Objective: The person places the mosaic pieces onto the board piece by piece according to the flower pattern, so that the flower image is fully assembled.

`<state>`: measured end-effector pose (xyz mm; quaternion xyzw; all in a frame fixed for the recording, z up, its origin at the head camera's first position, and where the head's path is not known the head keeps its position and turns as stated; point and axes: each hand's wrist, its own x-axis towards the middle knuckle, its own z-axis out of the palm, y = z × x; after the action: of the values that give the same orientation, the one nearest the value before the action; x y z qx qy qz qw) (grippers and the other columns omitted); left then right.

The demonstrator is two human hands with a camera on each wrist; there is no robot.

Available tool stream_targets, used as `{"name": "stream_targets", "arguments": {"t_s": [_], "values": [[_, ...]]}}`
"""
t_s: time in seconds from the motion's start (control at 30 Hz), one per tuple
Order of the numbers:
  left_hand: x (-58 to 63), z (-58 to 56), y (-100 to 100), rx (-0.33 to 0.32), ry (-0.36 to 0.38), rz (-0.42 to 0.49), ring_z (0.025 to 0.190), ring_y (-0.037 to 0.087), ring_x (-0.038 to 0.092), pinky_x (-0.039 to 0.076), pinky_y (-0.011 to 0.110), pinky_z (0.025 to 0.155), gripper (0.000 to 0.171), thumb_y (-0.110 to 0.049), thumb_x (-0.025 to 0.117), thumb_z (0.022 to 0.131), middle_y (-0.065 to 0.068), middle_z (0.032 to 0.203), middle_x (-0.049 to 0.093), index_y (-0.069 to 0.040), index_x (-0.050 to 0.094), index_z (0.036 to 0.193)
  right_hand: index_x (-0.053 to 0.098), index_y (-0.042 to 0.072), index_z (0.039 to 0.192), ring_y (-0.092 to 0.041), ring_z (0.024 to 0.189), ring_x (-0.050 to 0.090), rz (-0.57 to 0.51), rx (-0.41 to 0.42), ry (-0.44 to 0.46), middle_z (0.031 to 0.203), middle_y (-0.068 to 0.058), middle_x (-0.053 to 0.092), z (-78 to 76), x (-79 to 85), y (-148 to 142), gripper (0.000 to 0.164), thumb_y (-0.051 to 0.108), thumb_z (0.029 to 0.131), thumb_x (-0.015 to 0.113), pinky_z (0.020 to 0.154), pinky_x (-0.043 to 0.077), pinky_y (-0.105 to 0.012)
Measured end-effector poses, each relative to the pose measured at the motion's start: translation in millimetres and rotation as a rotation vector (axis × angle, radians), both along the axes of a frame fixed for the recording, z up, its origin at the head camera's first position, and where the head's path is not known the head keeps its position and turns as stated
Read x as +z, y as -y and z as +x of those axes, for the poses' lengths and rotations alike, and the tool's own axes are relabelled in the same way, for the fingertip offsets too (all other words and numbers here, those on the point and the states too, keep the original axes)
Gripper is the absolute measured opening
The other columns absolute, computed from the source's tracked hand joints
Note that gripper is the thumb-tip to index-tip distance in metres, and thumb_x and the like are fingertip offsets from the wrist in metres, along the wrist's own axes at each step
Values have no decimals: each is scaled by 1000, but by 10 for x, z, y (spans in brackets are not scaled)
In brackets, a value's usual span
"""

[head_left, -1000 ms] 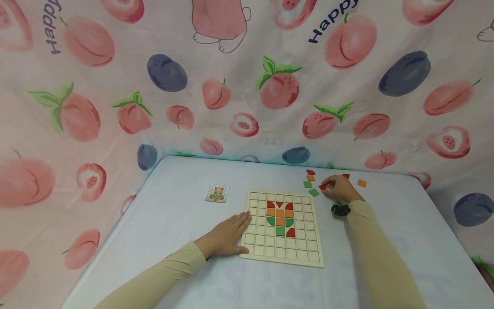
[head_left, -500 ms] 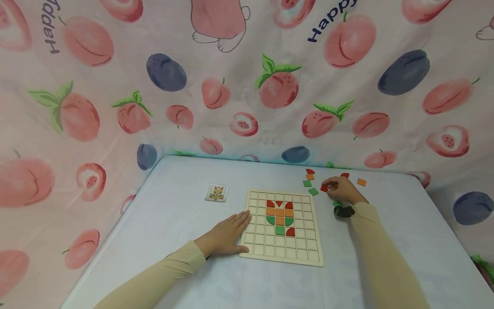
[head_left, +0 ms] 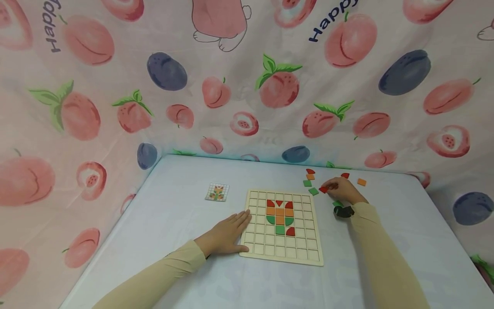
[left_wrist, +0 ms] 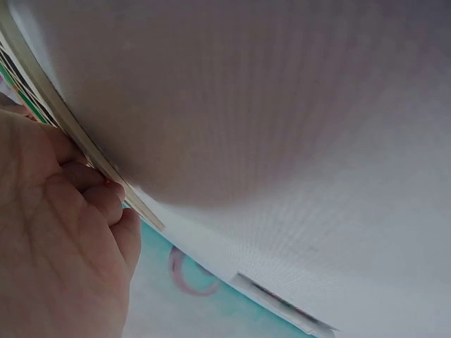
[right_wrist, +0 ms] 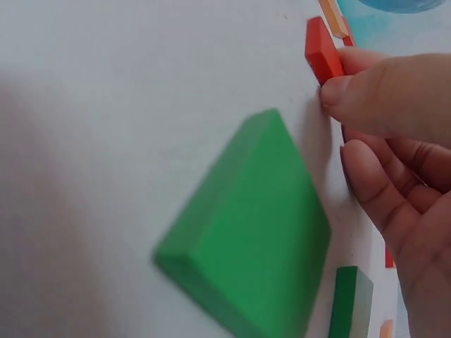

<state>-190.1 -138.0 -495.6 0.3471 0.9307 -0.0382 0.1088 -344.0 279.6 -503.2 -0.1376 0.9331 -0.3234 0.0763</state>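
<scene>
In the head view, my right hand (head_left: 341, 190) is at the right of the table among loose tiles. Its thumb and a finger pinch a small red tile (right_wrist: 323, 53), held slightly tilted in the right wrist view. My left hand (head_left: 225, 235) rests against the left edge of a pale wooden grid board (head_left: 266, 249), fingers extended onto its rim. Red, orange and green tiles form a tulip-like shape in the board's upper middle. Below the flower, a green square (head_left: 280, 230) sits beside a red quarter-round tile (head_left: 290, 232).
A small pattern card (head_left: 217, 192) lies left of the board. Beyond the board's right corner are green tiles (head_left: 313, 191), an orange tile (head_left: 310, 177) and a red tile (head_left: 310, 171). Another orange tile (head_left: 361, 182) lies farther right. A fruit-print cloth (head_left: 247, 86) backs the table.
My right hand has shifted slightly right and toward me, and the red tile has turned a little between its fingers. The left hand and the board stay where they were.
</scene>
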Motion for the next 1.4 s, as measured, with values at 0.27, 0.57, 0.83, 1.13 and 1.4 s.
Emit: {"name": "stream_targets", "arguments": {"t_s": [0.27, 0.57, 0.83, 1.13, 1.4], "values": [[0, -4, 4, -9, 0, 9, 147, 22, 13, 21, 36, 119, 92, -67, 40, 88, 11, 159, 9, -5, 13, 151, 68, -2, 106, -22, 84, 54, 12, 26, 25, 94, -15, 64, -1, 21, -28, 24, -1, 83, 60, 70, 48, -28], [26, 5, -9, -3, -2, -4, 147, 22, 13, 21, 35, 119, 92, -67, 40, 88, 11, 159, 9, -5, 13, 151, 66, -1, 111, -25, 87, 52, 36, -22, 100, 96, -14, 61, -2, 24, -7, 28, 7, 84, 64, 73, 49, -28], [19, 13, -15, 1, -8, -14, 147, 22, 13, 21, 35, 119, 92, -67, 40, 88, 11, 159, 9, -6, 14, 151, 66, 0, 109, -24, 86, 53, 53, -36, 64, 95, -13, 61, 10, -33, -6, 28, 12, 84, 68, 75, 48, -31], [29, 19, -8, 1, -2, 1, 147, 22, 13, 21, 36, 119, 92, -67, 41, 88, 11, 159, 10, -5, 14, 151, 67, -1, 106, -22, 82, 53, 35, -55, 39, 90, -12, 63, 73, -21, 36, 30, 15, 82, 71, 72, 46, -28], [32, 19, -3, -4, -5, 11, 147, 23, 13, 21, 36, 119, 92, -67, 41, 88, 11, 159, 10, -5, 14, 151, 68, -1, 102, -19, 77, 52, 76, -36, 24, 83, -8, 62, 162, 27, 45, 29, 17, 80, 73, 67, 45, -25]]}}
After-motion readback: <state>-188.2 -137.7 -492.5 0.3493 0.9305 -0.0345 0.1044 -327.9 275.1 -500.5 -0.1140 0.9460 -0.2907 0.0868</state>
